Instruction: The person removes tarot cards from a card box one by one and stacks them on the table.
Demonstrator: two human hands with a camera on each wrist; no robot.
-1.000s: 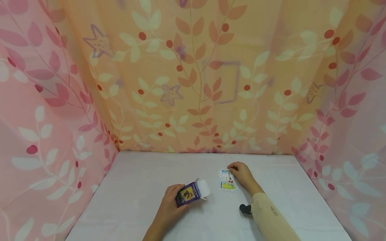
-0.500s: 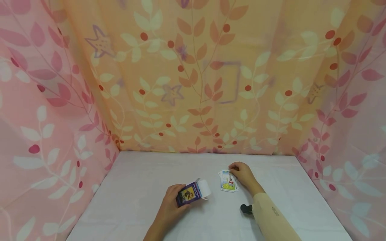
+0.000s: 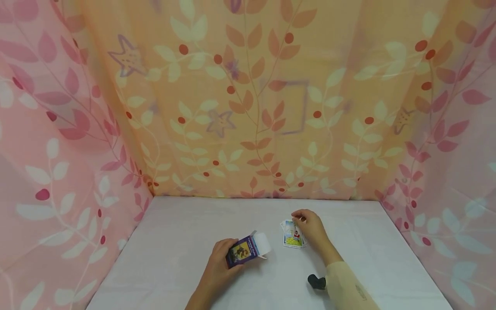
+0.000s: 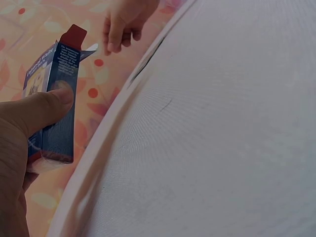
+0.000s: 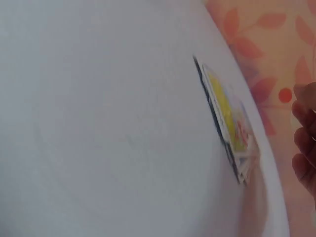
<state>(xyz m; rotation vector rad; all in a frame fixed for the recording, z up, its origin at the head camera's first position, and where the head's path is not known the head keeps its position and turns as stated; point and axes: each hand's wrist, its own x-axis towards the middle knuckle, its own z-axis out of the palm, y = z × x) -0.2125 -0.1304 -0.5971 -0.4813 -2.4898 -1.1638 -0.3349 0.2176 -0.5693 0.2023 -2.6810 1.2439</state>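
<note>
My left hand [image 3: 218, 265] grips a dark blue and purple card box [image 3: 241, 253], its thumb along one side. The box's end flap [image 3: 262, 244] stands open and points right. A loose pile of picture cards [image 3: 292, 235] lies face up on the table, a blue and yellow card on top. My right hand [image 3: 311, 226] hovers just over the pile's far right corner. In the right wrist view its fingers [image 5: 303, 138] are loosely bent with nothing visible in them, apart from the cards [image 5: 228, 116]. Whether anything lies under the box's flap is hidden.
A white cloth covers the table [image 3: 174, 241]. Floral curtains [image 3: 248, 107] stand along its far edge and both sides. A small black object [image 3: 316, 282] shows beside the right sleeve [image 3: 346, 284], above the table.
My right hand has lifted slightly off the cards' corner, and its forearm has shifted a little. The left hand keeps the box in nearly the same place.
</note>
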